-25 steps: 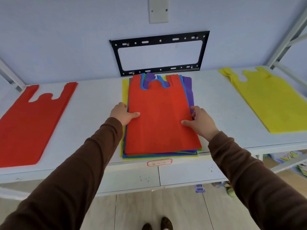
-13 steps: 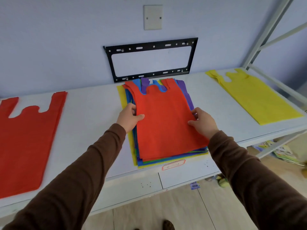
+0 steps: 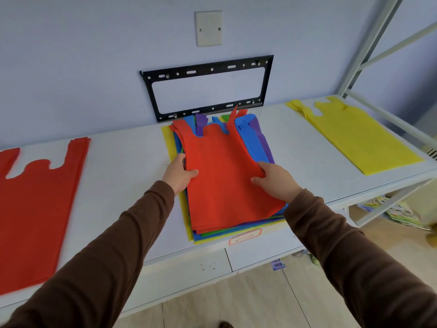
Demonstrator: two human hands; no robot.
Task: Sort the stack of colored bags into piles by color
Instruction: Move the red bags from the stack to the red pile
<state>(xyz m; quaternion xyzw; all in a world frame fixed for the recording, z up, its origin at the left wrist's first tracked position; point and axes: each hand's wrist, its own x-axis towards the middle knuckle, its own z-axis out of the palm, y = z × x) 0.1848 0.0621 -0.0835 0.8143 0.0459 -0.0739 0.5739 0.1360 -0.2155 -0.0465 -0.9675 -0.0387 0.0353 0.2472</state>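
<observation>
One red bag (image 3: 224, 181) tops the mixed stack (image 3: 256, 143) at the bench's (image 3: 123, 166) front-middle edge, its right side lifted. The left hand (image 3: 178, 175) pinches its left edge, the right hand (image 3: 275, 178) its right edge. One red pile (image 3: 35, 209) lies toward the left end, one yellow pile (image 3: 352, 136) toward the right end.

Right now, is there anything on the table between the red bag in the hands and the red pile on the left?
Nothing visible: only bare table lies between the red bag and the red pile.
</observation>
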